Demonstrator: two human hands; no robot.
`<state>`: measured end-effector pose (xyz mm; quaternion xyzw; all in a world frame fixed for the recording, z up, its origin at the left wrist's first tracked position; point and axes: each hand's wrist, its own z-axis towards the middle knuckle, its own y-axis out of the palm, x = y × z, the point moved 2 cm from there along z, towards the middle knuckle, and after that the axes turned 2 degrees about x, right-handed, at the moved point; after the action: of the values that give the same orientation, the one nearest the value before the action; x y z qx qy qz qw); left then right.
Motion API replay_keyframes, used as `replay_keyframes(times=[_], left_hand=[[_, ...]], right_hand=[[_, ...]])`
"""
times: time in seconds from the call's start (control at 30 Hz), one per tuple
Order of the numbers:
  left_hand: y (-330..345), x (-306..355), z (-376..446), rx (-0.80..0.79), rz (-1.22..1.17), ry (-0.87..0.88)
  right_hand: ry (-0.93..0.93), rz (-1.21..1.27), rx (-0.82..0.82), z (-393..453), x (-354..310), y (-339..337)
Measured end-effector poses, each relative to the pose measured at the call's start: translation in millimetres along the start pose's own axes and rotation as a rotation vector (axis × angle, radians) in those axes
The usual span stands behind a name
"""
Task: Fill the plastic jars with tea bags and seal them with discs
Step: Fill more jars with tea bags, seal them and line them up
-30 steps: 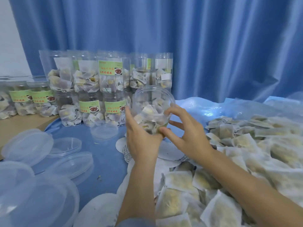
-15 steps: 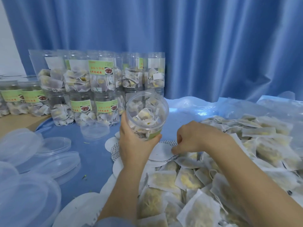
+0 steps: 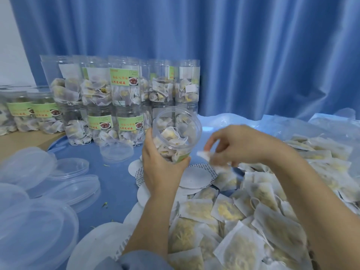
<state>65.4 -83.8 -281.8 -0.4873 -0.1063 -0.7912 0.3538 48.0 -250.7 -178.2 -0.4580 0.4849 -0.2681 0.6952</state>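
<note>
Plastic jar [image 3: 176, 133], open-mouthed and part-filled with tea bags, sits gripped in the left hand [image 3: 162, 168]; beside it, the blurred right hand [image 3: 239, 147] pinches a tea bag [image 3: 203, 155] over sealing discs [image 3: 194, 177].

Clear glossy plastic jar [image 3: 176, 133] with a green paper label, matt fibrous paper tea bags [image 3: 229, 221] at five o'clock, smooth translucent plastic lids [image 3: 35, 227] at eight o'clock, matt white discs [image 3: 196, 177], softly folded blue cloth curtain [image 3: 233, 45] at twelve o'clock

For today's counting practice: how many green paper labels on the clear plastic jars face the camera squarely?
5: two on the far-left jars, one on the upper stacked row, two on the lower row. Others are turned away or hidden.
</note>
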Motion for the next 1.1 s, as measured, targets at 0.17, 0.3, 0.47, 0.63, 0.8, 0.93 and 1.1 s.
replay_keyframes(times=[0.17, 0.3, 0.47, 0.63, 0.8, 0.93, 1.1], left_hand=[[-2.0, 0.0, 1.1, 0.029, -0.005, -0.061], [-0.4, 8.1, -4.0, -0.033, 0.042, 0.051], [1.8, 12.7, -7.9, -0.080, 0.028, 0.047], [-0.2, 4.7, 2.0, -0.066, -0.088, -0.180], [1.5, -3.9, 11.1, -0.119, -0.006, -0.241], [-2.4, -9.2, 15.2, -0.143, 0.064, -0.327], [-21.5, -5.5, 19.1, -0.038, 0.250, -0.393]], right_hand=[[-0.292, 0.743, 0.495, 0.9, -15.4, -3.0], [-0.409, 0.570, 0.842, 3.7, -19.7, 7.2], [-0.295, 0.176, 0.466, 9.4, -16.2, 24.3], [-0.368, 0.254, 0.852, 8.5, -18.8, 24.7], [-0.062, -0.088, 0.055, 24.5, 6.9, 51.7], [-0.052, -0.280, -0.262, 30.0, 22.4, 74.9], [-0.043, -0.150, -0.252, 32.7, 30.3, 69.8]])
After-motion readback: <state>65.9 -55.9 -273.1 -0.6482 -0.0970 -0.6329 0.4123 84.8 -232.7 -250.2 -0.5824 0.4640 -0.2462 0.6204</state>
